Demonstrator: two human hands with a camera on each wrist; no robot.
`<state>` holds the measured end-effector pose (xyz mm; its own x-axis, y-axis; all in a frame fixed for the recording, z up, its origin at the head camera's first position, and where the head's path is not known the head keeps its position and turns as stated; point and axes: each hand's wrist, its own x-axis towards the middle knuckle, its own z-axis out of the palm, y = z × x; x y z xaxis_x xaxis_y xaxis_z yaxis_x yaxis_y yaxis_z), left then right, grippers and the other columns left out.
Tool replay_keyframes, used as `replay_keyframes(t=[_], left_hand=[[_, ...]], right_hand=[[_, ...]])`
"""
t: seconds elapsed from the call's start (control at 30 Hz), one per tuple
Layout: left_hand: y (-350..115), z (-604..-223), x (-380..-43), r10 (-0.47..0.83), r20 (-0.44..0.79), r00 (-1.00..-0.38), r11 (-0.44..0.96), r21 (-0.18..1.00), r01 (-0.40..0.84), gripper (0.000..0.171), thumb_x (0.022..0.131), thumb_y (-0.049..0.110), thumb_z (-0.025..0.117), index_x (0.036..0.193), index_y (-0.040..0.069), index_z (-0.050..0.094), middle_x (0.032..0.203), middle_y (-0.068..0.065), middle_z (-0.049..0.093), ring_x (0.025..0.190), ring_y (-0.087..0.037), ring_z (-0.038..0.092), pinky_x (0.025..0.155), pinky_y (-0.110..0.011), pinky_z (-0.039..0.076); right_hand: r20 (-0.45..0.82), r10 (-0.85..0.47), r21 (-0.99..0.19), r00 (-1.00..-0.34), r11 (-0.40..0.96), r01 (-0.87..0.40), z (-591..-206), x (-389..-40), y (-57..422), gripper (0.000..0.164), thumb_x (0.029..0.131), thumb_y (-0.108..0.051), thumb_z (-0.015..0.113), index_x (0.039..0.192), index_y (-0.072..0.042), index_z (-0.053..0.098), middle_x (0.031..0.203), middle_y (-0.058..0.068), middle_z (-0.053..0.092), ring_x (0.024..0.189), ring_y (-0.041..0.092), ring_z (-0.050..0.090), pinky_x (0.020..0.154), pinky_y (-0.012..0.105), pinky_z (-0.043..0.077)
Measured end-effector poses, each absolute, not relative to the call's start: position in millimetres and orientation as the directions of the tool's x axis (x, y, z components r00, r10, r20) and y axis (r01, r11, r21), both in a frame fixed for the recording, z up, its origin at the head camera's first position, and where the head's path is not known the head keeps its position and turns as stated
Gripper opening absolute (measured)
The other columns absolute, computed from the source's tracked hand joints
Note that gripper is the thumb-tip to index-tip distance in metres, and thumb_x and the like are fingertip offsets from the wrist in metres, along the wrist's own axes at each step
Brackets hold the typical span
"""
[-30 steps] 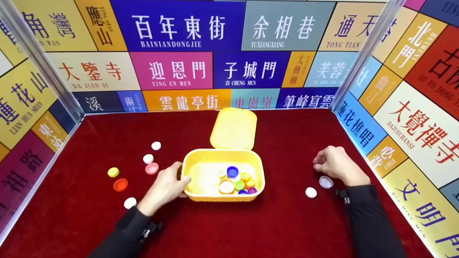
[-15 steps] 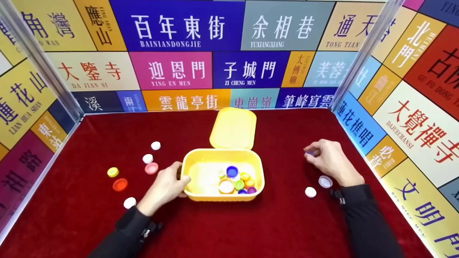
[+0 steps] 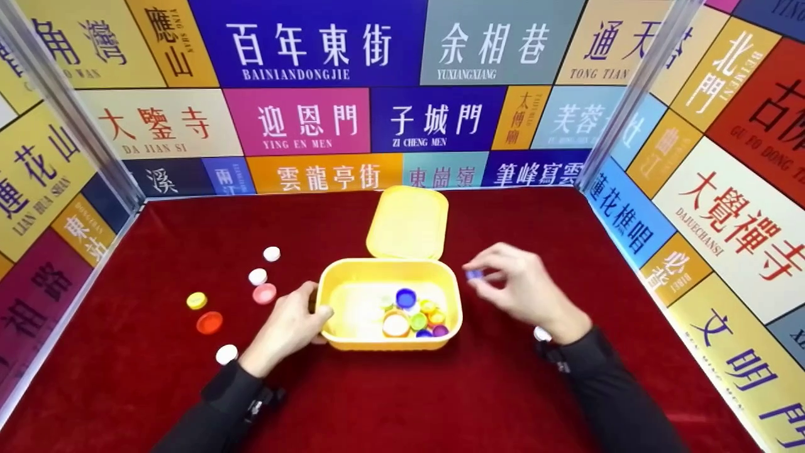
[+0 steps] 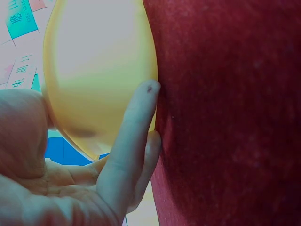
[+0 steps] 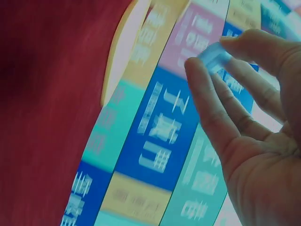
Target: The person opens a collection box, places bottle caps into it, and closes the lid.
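A yellow plastic box (image 3: 352, 343) stands in the middle of the red cloth, with several coloured bottle caps at its right end, among them a blue cap (image 3: 405, 298) and a green cap (image 3: 418, 322). My left hand (image 3: 290, 324) grips the box's left wall, thumb over the rim and fingers outside, as the left wrist view also shows. Just beyond the box's right rim, my right hand (image 3: 525, 286) pinches a small bluish-purple bottle cap (image 5: 214, 56) between thumb and index finger, above the cloth.
A yellow lid (image 3: 407, 222) lies behind the box. To the left are loose caps: a red one (image 3: 209, 323), a yellow one (image 3: 197, 300), a pink one (image 3: 265, 293) and several white ones. One white cap (image 3: 541, 333) is partly hidden by my right wrist. Printed panels enclose three sides.
My right hand has picked up the bluish-purple cap at the right and carried it left to the box's right side. My left hand has stayed on the box.
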<state>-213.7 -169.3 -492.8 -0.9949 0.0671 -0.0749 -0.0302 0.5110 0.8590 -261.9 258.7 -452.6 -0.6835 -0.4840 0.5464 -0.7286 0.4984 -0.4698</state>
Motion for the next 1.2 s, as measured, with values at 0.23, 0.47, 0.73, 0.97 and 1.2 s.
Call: replay_keyframes(t=[0.23,0.47,0.73,0.97,1.2], left_hand=[[-169,-494,-215,0.072,-0.073,-0.995,0.512,0.859,-0.026,0.041,0.103,0.009,0.069,0.143,-0.001,0.068,0.116,-0.021,0.080,0.079,-0.024,0.085,0.062,-0.041,0.075],[-169,-493,-216,0.067,-0.091,-0.994,0.510,0.859,-0.045,0.042,0.104,0.008,0.067,0.145,-0.001,0.067,0.117,-0.022,0.080,0.080,-0.024,0.086,0.064,-0.040,0.075],[-169,-493,-215,0.069,-0.091,-0.993,0.505,0.862,-0.044,0.043,0.104,0.009,0.067,0.146,-0.001,0.067,0.118,-0.022,0.080,0.081,-0.025,0.086,0.064,-0.041,0.076],[-168,-492,-215,0.065,-0.095,-0.993,0.507,0.861,-0.050,0.042,0.103,0.008,0.067,0.144,-0.001,0.068,0.117,-0.022,0.080,0.081,-0.025,0.086,0.064,-0.041,0.076],[-168,-493,-214,0.069,-0.097,-0.993,0.506,0.861,-0.049,0.044,0.103,0.008,0.069,0.146,-0.002,0.067,0.118,-0.022,0.080,0.082,-0.025,0.086,0.064,-0.043,0.075]], right_hand=[[0.574,-0.601,-0.380,-0.556,0.406,-0.831,-462,-249,223,0.024,0.094,0.000,0.094,0.117,-0.006,0.089,0.114,0.010,0.081,0.101,0.022,0.083,0.086,0.035,0.076],[0.522,-0.669,-0.335,-0.530,0.410,-0.848,-469,-243,212,0.026,0.093,-0.005,0.097,0.118,-0.008,0.089,0.115,0.009,0.079,0.103,0.021,0.078,0.082,0.032,0.071],[0.494,-0.701,-0.305,-0.515,0.414,-0.857,-470,-241,210,0.027,0.096,-0.006,0.095,0.122,-0.006,0.089,0.119,0.011,0.080,0.107,0.022,0.080,0.088,0.036,0.074],[0.499,-0.692,-0.306,-0.522,0.423,-0.853,-468,-240,212,0.027,0.095,-0.007,0.096,0.121,-0.005,0.088,0.120,0.010,0.080,0.107,0.023,0.079,0.089,0.035,0.073],[0.504,-0.682,-0.309,-0.530,0.430,-0.848,-465,-240,215,0.027,0.096,-0.005,0.094,0.123,-0.007,0.087,0.120,0.009,0.080,0.107,0.022,0.078,0.086,0.034,0.072]])
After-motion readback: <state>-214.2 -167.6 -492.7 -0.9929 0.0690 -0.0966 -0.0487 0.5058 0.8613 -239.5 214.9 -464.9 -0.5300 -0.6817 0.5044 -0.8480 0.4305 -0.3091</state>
